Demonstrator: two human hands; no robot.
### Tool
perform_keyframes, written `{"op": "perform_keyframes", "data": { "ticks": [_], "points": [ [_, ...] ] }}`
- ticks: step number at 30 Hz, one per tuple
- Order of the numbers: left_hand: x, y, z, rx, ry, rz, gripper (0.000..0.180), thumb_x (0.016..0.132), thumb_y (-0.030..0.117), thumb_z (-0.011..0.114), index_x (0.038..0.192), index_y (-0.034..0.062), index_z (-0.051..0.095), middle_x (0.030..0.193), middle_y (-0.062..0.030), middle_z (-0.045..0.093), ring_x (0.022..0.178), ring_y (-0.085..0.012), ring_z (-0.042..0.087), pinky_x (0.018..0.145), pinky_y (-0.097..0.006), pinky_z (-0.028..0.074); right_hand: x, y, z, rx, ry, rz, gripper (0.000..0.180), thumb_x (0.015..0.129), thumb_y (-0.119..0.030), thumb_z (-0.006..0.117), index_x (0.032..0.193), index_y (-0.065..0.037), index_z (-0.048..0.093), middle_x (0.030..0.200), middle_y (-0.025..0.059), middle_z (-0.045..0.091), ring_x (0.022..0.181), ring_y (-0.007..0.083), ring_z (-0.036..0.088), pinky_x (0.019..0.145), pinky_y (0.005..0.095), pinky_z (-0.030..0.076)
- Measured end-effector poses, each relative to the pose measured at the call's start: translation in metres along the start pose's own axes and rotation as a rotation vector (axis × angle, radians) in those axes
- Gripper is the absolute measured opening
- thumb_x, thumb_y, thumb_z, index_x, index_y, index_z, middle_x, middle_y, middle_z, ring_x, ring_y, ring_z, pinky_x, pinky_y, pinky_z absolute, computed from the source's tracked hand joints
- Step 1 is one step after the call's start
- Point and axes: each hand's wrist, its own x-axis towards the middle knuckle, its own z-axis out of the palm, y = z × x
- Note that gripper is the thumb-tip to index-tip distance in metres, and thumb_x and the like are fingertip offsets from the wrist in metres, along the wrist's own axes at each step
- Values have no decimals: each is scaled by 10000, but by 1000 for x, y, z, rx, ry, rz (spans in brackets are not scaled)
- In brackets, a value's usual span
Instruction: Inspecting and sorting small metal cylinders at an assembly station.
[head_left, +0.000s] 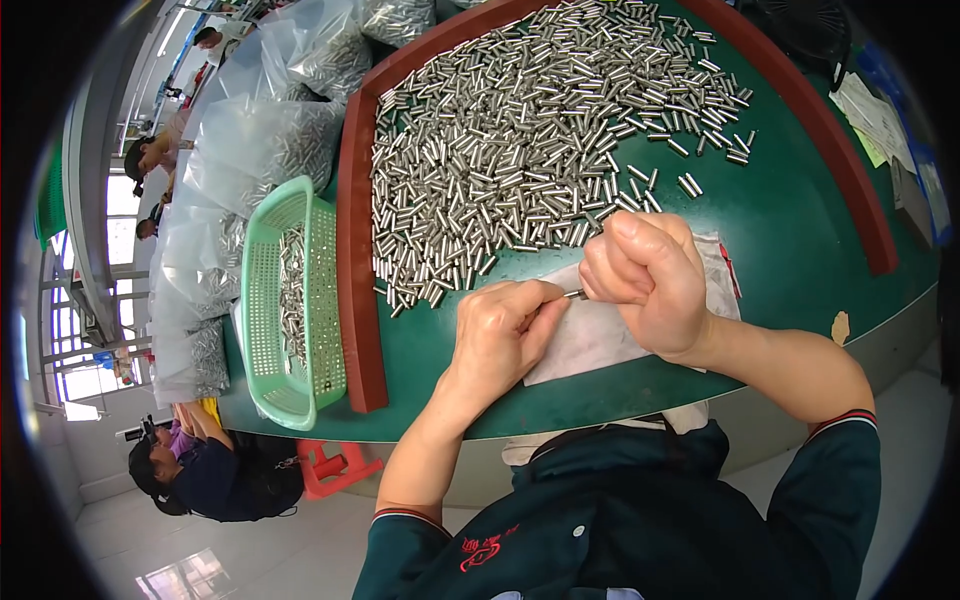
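We see clear plastic bags (262, 140) stuffed with small metal tubes, heaped at the far left, just beyond a mint-green perforated plastic basket (262, 300) that carries more of the same tubes. That basket sits tight against the dark red raised rim (357, 290) of the green-topped counter (790, 220). Across the counter spreads a big heap of short shiny metal tubes (520, 140), reaching almost to our hands. At the far right edge lie pale and yellow-green paper sheets (872, 118), too blurred for us to read. Under our hands rests a flat, whitish plastic sheet (590, 335) with a thin red strip at its right end. Our left hand (500, 335) pinches one slim metal tube (575, 294) at the fingertips; our right hand (648, 280) is clenched in a fist around the tube's other end, directly above the sheet. Nothing blocks our view of the tube's middle, though both ends hide inside the hands.
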Motion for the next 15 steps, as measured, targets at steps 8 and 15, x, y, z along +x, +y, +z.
{"op": "perform_keyframes", "data": {
  "ticks": [8,15],
  "points": [
    [-1,-2,4,-63,5,-29,70,664,44,642,676,35,574,486,-83,479,427,-225,483,406,-325,369,0,0,4,-39,15,-3,406,865,-189,342,481,-110,237,403,-18,242,392,74,173,404,241,177],
    [2,1,0,-36,-20,-11,75,664,35,633,666,30,558,489,-100,484,434,-249,487,408,-338,372,0,1,9,-136,21,6,398,858,-179,355,485,-107,238,415,-22,244,405,70,187,417,238,188]
  ]
}}
